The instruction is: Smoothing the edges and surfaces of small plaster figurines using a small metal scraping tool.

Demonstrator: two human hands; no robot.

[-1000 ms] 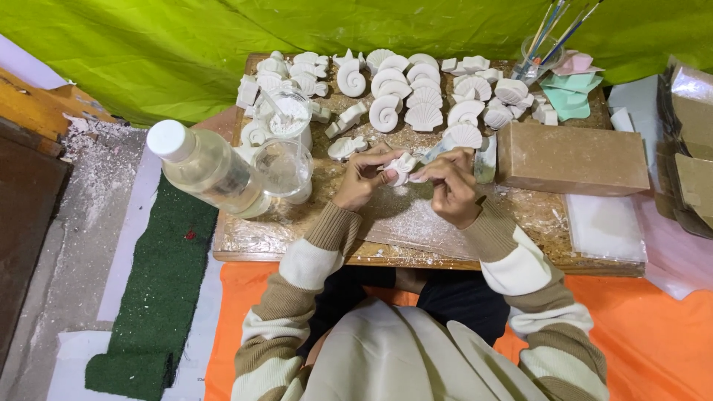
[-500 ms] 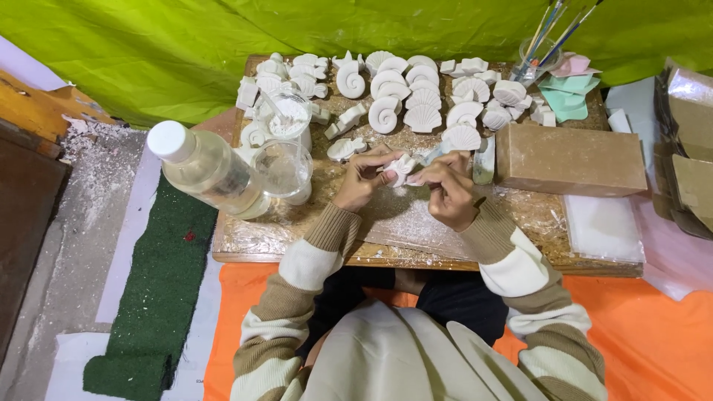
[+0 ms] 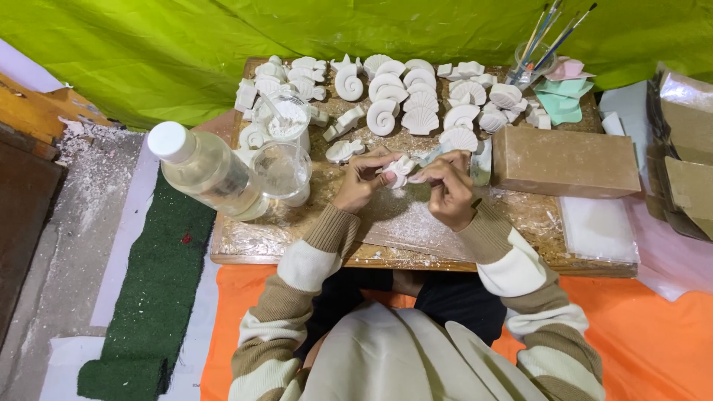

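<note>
My left hand (image 3: 362, 180) pinches a small white plaster figure (image 3: 399, 168) above the middle of the low wooden board (image 3: 297, 249). My right hand (image 3: 445, 186) is closed around a thin tool whose tip touches that figure; the tool is mostly hidden by my fingers. White dust lies on the plastic sheet beneath both hands. Several white plaster shells and snails (image 3: 420, 100) lie in rows at the far side of the board.
A clear bottle with a white cap (image 3: 204, 169) and two clear cups (image 3: 282, 172) stand at the left. A brown block (image 3: 564, 160) lies at the right, a glass with paintbrushes (image 3: 531, 63) behind it. Green cloth hangs behind; orange mat lies under me.
Both hands shifted only slightly while working on the small figure; the figure stays between them. Nothing else on the board moved.
</note>
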